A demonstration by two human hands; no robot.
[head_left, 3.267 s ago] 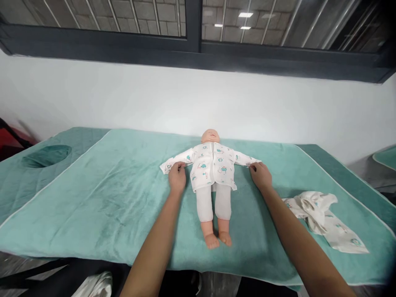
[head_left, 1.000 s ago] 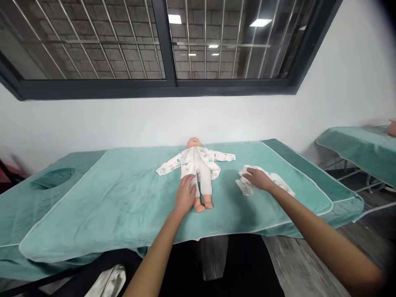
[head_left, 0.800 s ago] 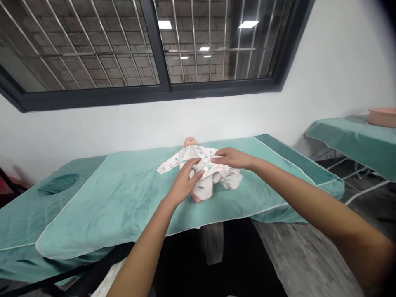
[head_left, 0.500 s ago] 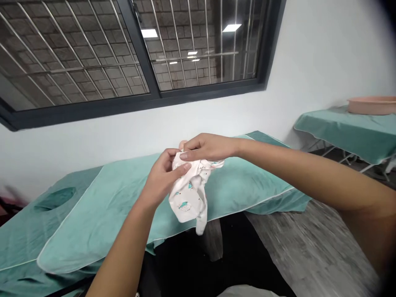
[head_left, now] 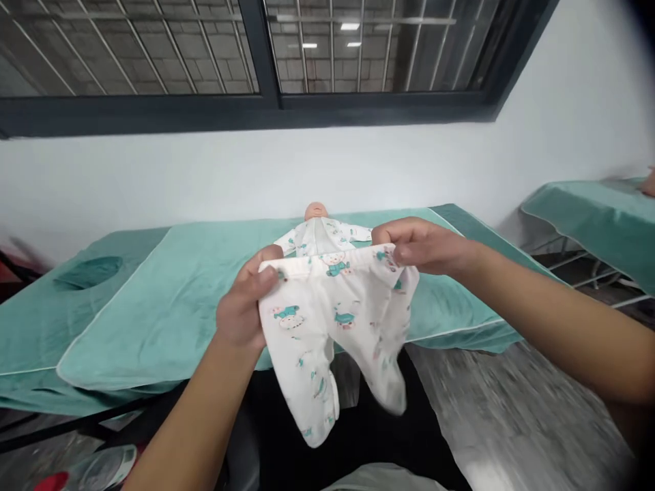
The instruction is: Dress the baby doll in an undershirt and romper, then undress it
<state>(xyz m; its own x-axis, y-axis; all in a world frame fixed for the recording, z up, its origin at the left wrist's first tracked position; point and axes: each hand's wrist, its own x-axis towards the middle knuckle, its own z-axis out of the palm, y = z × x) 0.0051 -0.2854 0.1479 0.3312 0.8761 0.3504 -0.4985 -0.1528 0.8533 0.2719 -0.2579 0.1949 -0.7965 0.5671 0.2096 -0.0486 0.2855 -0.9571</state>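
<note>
Small white baby pants with a teal cartoon print hang stretched out in front of me, waistband at the top and both footed legs dangling. My left hand grips the left end of the waistband, thumb in front. At the other end, my right hand pinches the waistband between thumb and fingers. Behind the pants a baby doll lies on its back on the bed, wearing a matching white printed top. The pants hide the doll's lower body.
The doll lies on a bed covered in green cloth, with a face hole at its left. A second green-covered bed stands at the right. Along the back runs a white wall below a barred window. A clear container is at lower left.
The pants were bunched between my hands. Now my hands are farther apart and the pants are spread by the waistband. The doll has come into fuller view behind them.
</note>
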